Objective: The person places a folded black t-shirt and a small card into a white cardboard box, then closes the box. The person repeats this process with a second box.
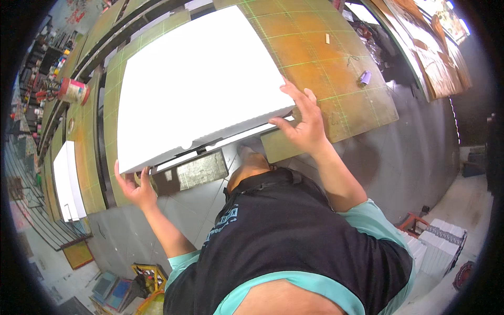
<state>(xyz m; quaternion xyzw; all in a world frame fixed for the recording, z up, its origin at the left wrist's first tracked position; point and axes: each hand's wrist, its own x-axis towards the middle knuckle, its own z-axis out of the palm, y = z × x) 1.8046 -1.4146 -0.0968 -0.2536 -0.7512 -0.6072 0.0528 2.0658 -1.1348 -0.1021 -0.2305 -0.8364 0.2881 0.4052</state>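
A large flat white cardboard box (199, 79) lies before me on the stained worktable, with a small half-round notch in its near edge. My left hand (137, 190) grips its near left corner, fingers curled at the edge. At the near right corner my right hand (305, 119) has the box between its thumb and fingers. Glare washes out the lid's surface. The box's near edge juts a little over the gap between the table boards. Beneath that edge a grey speckled panel (202, 170) shows.
The worktable (310, 63) bears a green grid, a purple roll (365, 77) and a small beige piece (327, 38). A red-and-white tub (74, 91) and another white box (67, 181) stand to the left. White stacked pieces (441, 244) and a yellow crate (149, 286) are behind me.
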